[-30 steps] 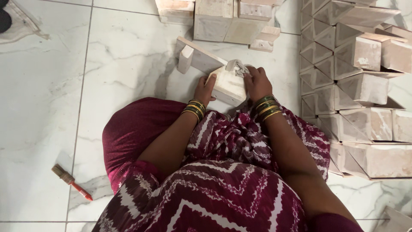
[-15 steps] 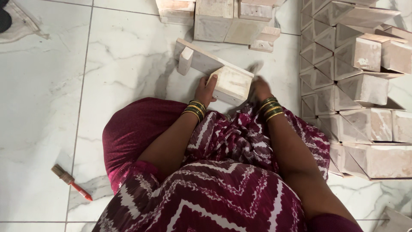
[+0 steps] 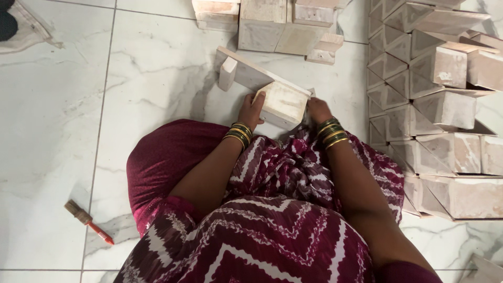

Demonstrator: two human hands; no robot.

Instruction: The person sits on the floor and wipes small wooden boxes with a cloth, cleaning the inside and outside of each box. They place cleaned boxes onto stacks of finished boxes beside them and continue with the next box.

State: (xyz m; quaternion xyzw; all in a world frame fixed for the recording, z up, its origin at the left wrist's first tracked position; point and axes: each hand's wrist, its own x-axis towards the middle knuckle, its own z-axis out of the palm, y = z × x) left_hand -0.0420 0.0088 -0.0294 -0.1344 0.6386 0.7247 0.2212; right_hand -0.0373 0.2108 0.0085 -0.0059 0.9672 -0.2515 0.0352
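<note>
I sit on a white marble floor in maroon patterned clothes. A pale wooden box piece [image 3: 283, 104] rests in front of my lap, against a long wooden board [image 3: 249, 72] that has a small block under its far end. My left hand [image 3: 251, 109] grips the box's left side. My right hand [image 3: 318, 109] holds its right side, fingers partly hidden behind the box. Both wrists wear green and gold bangles.
A large stack of similar pale wooden boxes [image 3: 440, 105] fills the right side. More wooden pieces [image 3: 272, 23] lie at the top. A small brush with an orange handle [image 3: 88, 222] lies on the floor at lower left. A cloth [image 3: 23, 29] sits top left.
My right hand has dropped from the top of the box to its right side, and the box has settled lower against the board. A pale scrap seen on top earlier is gone.
</note>
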